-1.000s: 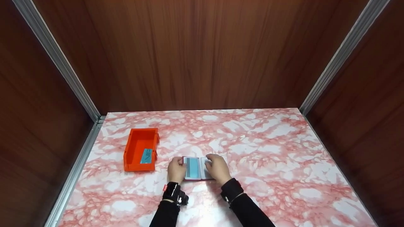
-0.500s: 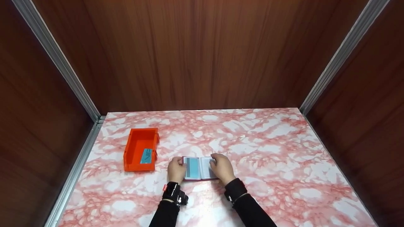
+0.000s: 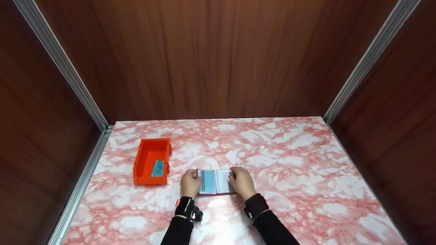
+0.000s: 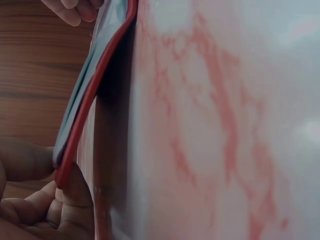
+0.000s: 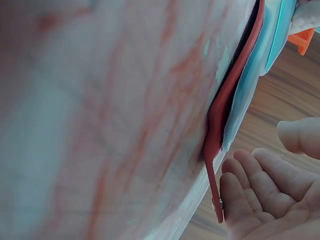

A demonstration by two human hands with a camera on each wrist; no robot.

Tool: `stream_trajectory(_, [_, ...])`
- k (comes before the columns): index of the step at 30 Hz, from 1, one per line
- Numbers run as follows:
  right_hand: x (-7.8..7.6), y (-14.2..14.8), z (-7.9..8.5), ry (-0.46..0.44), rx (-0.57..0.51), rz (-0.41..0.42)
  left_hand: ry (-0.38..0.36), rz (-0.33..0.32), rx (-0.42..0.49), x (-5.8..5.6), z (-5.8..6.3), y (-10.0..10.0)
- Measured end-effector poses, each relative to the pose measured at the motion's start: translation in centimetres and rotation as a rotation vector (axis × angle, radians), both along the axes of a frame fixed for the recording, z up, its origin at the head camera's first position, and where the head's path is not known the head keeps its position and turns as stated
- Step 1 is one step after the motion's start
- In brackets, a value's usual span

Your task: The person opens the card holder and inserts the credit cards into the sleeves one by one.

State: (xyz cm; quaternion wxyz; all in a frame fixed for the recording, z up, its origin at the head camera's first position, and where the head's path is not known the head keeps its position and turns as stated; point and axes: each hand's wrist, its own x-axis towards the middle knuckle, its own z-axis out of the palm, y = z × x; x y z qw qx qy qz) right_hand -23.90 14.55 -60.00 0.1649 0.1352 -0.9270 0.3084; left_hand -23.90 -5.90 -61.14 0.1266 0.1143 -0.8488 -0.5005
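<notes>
A card holder (image 3: 223, 181) with a red cover and clear sleeves lies spread open on the table. Its left sleeve shows a light blue card (image 3: 208, 181) with a grey stripe. At the left edge, my left hand (image 3: 190, 183) pinches the cover (image 4: 82, 112) between thumb and fingers, raising that side off the surface. My right hand (image 3: 242, 181) is at the right edge. In the right wrist view, its loosely bent fingers (image 5: 260, 185) lie against a red flap (image 5: 214, 190) with a metal snap, and the thumb (image 5: 300, 136) stands apart from them.
Left of the hands stands an orange bin (image 3: 147, 154), with a blue card (image 3: 157, 168) marked VIP leaning inside. The red-and-white marbled table (image 3: 289, 163) is enclosed by brown wood-grain walls (image 3: 218, 61) with metal corner rails.
My right hand has slid right, from over the right sleeve to its outer edge, uncovering more of the sleeve. My left hand keeps its place on the card holder.
</notes>
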Motion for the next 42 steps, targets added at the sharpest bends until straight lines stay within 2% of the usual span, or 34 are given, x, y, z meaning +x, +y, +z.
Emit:
stream_trajectory(15, [0.12,0.08,-0.14,-0.067,0.013,0.047,0.032,0.001,-0.011,-0.04,-0.21,-0.06])
stream_trajectory(23, [0.14,-0.05,-0.29,-0.117,0.058,0.049,0.033,0.002,0.004,0.01,-0.12,-0.02])
stream_trajectory(33, [-0.03,-0.19,-0.2,-0.131,0.095,0.052,0.03,0.005,0.009,-0.08,-0.13,-0.02])
stream_trajectory(42, [0.23,-0.39,-0.04,-0.084,0.176,0.079,0.023,0.001,0.004,0.06,-0.1,-0.14])
